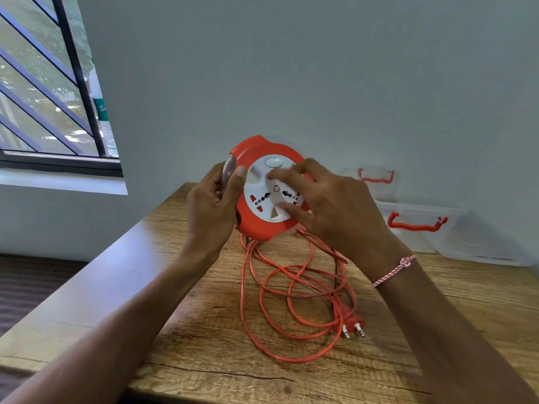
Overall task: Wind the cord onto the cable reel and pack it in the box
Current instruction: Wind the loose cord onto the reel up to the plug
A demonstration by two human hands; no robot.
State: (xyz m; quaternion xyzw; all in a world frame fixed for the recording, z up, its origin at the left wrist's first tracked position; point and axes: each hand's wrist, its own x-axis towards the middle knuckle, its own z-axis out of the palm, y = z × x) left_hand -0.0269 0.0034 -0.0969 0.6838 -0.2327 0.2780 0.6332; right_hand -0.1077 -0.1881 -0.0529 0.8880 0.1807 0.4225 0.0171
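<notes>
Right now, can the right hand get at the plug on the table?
Probably yes: the plug lies uncovered on the table near that wrist, though the right hand is busy on the reel.

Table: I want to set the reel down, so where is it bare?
Bare wood lies left of the cord loops, out to the table's left edge, and along the near edge before the plug. The middle is crowded with cord; clear boxes fill the far right corner by the wall.

Soft daylight from window [49,83], wide-angle edge distortion
</notes>
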